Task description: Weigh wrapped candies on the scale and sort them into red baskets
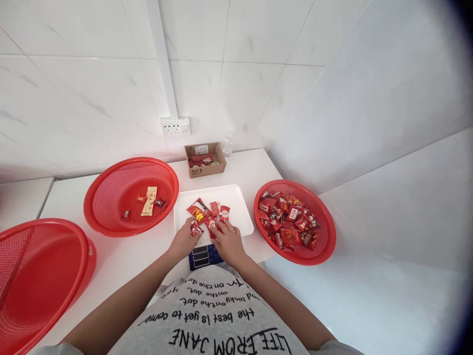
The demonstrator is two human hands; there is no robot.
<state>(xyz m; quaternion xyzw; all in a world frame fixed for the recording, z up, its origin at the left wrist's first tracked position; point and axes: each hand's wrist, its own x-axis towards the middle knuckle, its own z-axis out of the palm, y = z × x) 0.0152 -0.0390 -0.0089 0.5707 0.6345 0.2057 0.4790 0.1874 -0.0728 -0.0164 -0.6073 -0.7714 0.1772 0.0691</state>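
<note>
A white scale tray holds several red candy packets near its front. My left hand rests on the tray's near edge, its fingers closed on a small red packet. My right hand lies beside it with fingers pressed down on other red packets. The blue scale display shows just below both hands.
A red basket full of red candies sits at the right. Another red basket at the left holds a few candies and a beige packet. A third red basket is at the far left. A cardboard box stands by the wall.
</note>
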